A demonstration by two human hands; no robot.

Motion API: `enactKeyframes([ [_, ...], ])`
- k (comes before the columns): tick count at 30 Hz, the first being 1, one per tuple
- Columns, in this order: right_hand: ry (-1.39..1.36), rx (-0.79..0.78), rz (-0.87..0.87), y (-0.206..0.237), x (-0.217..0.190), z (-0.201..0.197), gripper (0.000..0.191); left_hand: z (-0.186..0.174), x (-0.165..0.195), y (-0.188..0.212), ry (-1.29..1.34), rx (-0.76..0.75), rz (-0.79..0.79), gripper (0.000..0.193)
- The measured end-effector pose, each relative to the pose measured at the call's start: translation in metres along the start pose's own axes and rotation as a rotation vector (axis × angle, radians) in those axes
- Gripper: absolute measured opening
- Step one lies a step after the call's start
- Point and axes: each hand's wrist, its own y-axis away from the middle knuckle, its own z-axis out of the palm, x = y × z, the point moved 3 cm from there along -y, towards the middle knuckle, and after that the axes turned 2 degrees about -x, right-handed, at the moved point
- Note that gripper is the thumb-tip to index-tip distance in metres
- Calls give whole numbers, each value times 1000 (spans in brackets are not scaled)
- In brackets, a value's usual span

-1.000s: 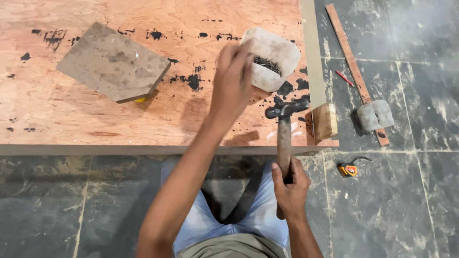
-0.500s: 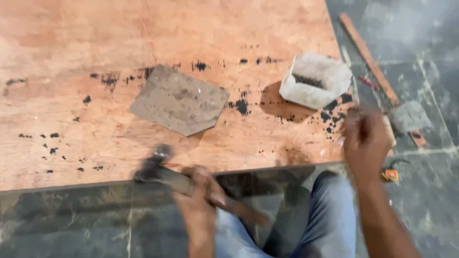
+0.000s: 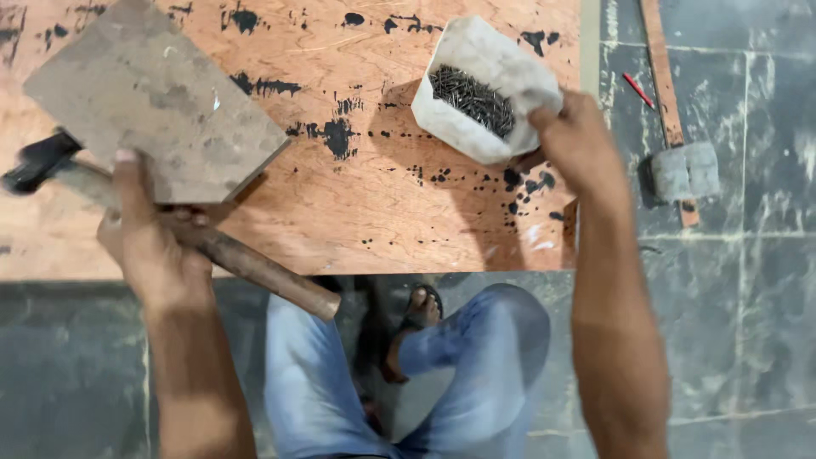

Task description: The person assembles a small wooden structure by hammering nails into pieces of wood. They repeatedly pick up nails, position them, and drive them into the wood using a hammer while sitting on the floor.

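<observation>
The left hand (image 3: 149, 246) has its grip closed tight around a hammer (image 3: 204, 242), whose long handle slants from upper left to lower right. The right hand (image 3: 578, 140) touches the edge of a white box of nails (image 3: 480, 89), just to its left on the wooden board (image 3: 382, 212); I cannot tell if its fingers are closed on it.

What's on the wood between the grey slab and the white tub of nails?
Nothing but black paint splotches on bare plywood, seen in the head view. The grey slab and the white tub of nails sit apart.

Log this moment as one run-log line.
left hand: grips hammer, thumb on grey slab | right hand: holds white nail box | surface: plywood board
</observation>
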Motion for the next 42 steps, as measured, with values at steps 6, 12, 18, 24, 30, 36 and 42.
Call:
enactKeyframes([
  [6, -143, 48, -61, -5, -1, 4, 35, -5, -4, -21, -64, 67, -269, 44],
  [12, -83, 19, -93, 21, -43, 32, 38, 20, 15, -11, 96, 335, -406, 29],
  [18, -377, -176, -88, 70, -156, 153, 54, -57, 99, -1, 189, 411, -526, 26],
  [24, -365, -363, 46, 125, -320, 357, 34, -231, 261, -51, 250, 510, -483, 27],
  [30, -534, -369, 198, 153, -480, 577, 44, -403, 432, -187, 184, 450, -374, 32],
  [36, -414, -68, -78, 195, -605, 692, 52, -523, 516, -349, 75, 496, -325, 30],
  [42, -440, -219, -467, 175, -799, 851, 31, -601, 547, -548, 149, 411, -444, 28],
])
